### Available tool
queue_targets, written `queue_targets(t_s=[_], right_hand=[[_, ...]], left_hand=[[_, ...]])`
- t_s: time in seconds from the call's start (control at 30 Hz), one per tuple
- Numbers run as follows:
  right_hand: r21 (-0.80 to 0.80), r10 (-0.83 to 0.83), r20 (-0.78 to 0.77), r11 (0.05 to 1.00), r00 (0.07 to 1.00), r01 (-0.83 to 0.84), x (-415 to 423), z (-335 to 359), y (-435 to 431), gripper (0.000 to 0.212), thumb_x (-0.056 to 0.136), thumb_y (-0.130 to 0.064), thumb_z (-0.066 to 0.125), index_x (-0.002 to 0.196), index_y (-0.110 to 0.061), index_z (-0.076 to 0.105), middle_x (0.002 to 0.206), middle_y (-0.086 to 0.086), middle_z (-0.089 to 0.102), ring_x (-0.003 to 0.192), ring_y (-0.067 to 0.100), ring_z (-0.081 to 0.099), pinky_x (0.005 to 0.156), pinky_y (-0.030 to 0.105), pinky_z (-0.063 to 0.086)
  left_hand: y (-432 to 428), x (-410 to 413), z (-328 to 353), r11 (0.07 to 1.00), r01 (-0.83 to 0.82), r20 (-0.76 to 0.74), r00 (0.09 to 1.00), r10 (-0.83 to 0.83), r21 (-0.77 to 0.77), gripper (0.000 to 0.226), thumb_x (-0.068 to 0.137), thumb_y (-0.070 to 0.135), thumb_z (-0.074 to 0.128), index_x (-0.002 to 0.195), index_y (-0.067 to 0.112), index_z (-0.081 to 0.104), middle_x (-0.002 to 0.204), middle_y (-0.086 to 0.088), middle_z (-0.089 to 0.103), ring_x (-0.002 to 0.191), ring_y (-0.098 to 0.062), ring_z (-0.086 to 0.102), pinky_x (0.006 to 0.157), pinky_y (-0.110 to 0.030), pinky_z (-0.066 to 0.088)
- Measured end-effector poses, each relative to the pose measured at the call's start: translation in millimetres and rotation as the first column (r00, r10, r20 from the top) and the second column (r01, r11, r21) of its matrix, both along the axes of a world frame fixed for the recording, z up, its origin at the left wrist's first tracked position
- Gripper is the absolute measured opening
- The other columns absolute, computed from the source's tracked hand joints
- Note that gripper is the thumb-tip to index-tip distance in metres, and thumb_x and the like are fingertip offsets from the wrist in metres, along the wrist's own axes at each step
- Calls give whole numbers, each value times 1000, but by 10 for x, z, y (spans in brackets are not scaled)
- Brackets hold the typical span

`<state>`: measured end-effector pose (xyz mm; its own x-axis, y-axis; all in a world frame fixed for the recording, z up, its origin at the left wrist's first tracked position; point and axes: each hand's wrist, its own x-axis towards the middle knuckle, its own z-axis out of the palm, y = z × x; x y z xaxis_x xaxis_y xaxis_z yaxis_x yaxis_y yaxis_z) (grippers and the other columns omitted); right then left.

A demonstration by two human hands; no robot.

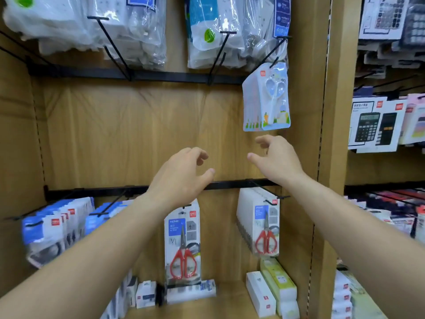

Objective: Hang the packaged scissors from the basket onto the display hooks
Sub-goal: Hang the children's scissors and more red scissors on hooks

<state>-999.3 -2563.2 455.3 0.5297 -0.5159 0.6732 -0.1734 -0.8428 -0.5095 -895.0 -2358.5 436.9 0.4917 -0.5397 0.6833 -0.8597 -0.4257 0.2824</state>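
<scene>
I am looking into a shop, at what the goods suggest is its stationery section. The wood-grain display wall (138, 130) carries black rails (161, 75) with long wire hooks (112, 44) jutting out, and retail packs hang from them in rows. There are red-handled scissors (182, 240) on printed cards, with a deep stack of similar cards (264, 226) on the next hook. A pale blue pack of small scissors (266, 97) hangs on an upper hook, and blue-topped packs (53, 229) hang at the left. Clear plastic bags (128, 31) of white items hang above. The bay to the right holds carded calculators (372, 125). Boxed goods (259, 293) stand on the shelf (225, 305) below, and many packs bear the same small red brand tag.
</scene>
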Motion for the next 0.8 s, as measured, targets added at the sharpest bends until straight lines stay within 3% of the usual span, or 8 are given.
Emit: queue_targets(t_s=[0.23, 0.33, 0.43, 0.63, 0.8], right_hand=[[-66, 136, -413, 982, 900, -179, -342, -1340, 909, 48, 92, -45, 70, 136, -27, 61, 128, -2, 60, 118, 18, 61, 99, 42, 51], [20, 196, -575, 974, 794, -226, -450, -2170, 1230, 49, 90, -43, 71, 134, -24, 62, 127, 2, 61, 120, 22, 62, 99, 43, 51], [180, 274, -699, 961, 660, -209, -574, -3037, 1485, 48, 90, -38, 71, 133, -18, 63, 129, 7, 63, 124, 27, 59, 100, 39, 50], [345, 361, -845, 932, 396, -112, -759, -4622, 1815, 58, 94, -45, 68, 143, -17, 54, 142, 9, 54, 127, 28, 57, 103, 38, 49], [381, 386, -891, 922, 239, -70, -767, -5642, 1895, 58, 88, -41, 72, 138, -16, 56, 141, 18, 55, 129, 36, 56, 103, 40, 49]], left_hand=[[675, -418, -1345, 992, 37, -218, 976, -10, 121, 32, 96, 39, 67, 125, 25, 64, 115, 9, 64, 103, -12, 62, 94, -33, 50], [1080, -608, -2180, 972, 32, -326, 944, 47, 233, 34, 96, 38, 68, 127, 25, 63, 116, 10, 63, 100, -8, 60, 87, -29, 47], [1485, -767, -3039, 928, 32, -442, 885, 147, 371, 37, 97, 39, 68, 129, 21, 63, 119, 5, 66, 105, -15, 65, 86, -29, 46], [2072, -900, -4482, 819, 56, -588, 725, 359, 570, 44, 95, 38, 69, 133, 17, 63, 132, -6, 66, 118, -22, 63, 103, -35, 49], [2187, -863, -5327, 775, 79, -646, 609, 460, 627, 41, 97, 35, 65, 131, 12, 62, 123, -10, 66, 115, -28, 63, 97, -35, 50]])
